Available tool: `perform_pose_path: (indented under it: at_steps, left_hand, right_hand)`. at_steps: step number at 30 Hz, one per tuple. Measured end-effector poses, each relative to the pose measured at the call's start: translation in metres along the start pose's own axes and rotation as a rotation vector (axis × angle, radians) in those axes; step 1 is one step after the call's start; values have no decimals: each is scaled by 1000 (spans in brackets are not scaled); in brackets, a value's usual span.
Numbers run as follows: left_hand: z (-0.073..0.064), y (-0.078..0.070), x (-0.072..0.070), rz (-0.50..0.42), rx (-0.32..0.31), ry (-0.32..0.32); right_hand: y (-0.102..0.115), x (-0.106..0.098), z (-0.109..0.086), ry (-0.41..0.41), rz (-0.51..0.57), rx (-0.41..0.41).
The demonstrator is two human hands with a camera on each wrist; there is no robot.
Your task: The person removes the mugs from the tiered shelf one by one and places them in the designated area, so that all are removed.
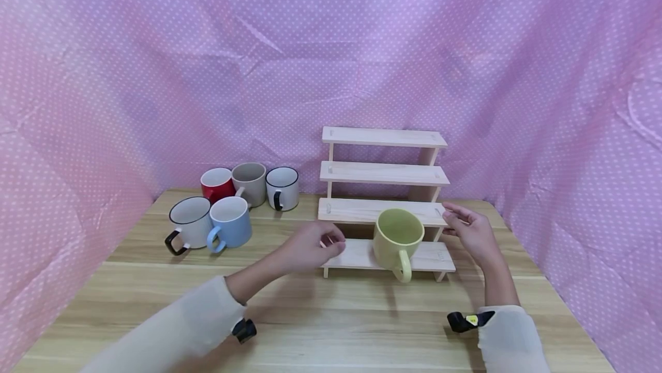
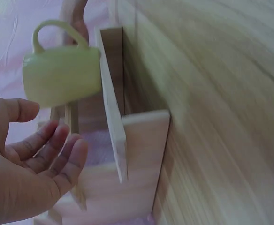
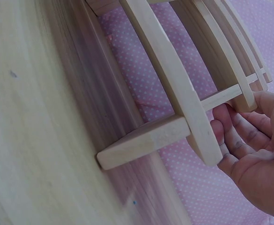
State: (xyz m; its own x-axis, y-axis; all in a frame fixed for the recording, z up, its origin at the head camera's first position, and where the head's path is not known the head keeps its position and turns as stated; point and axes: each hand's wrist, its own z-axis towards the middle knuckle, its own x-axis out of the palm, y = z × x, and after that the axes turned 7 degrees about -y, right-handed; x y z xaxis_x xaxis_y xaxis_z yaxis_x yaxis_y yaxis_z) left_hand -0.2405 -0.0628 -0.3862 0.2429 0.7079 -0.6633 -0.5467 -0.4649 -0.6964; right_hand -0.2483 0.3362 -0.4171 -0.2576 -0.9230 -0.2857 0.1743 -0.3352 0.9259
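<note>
A yellow-green mug [image 1: 389, 249] stands upright on the lowest shelf of a pale wooden stepped display stand [image 1: 383, 173], its handle facing the front. My left hand [image 1: 312, 245] is beside the left end of that shelf, apart from the mug. In the left wrist view, the left hand [image 2: 29, 164] has loosely bent fingers with nothing between them. On the other side, my right hand [image 1: 470, 232] holds the right end of the second shelf up. The right wrist view shows the right thumb at the shelf's end and the fingers [image 3: 242, 133] under it, by the side support.
Left on the wooden table [image 1: 331, 327] stand a red mug [image 1: 217, 184], a grey mug [image 1: 250, 184], a small white mug [image 1: 284, 190], a larger white mug [image 1: 192, 223] and a light blue mug [image 1: 233, 225]. A pink dotted cloth [image 1: 331, 45] hangs behind and at both sides.
</note>
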Motion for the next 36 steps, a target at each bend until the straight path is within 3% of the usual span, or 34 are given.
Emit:
perform_pose_path:
  at_steps: [10,17,24,32,36]
  left_hand:
    - [8,-17,34,-236,177,139]
    - [9,-32,49,-374,218,255]
    - [8,-37,63,-508,164,320]
    - [9,-36,74,-647,-13,372]
    - [9,-38,79,-688,-12,389]
  right_hand:
    - [1,0,-2,-2,-6,3]
    - [-2,0,-1,-4,6,-6]
    - [-2,2,0,-10,-3,-12]
    - [-2,2,0,-3,-1,-2]
    - [0,2,-1,-6,1,-6]
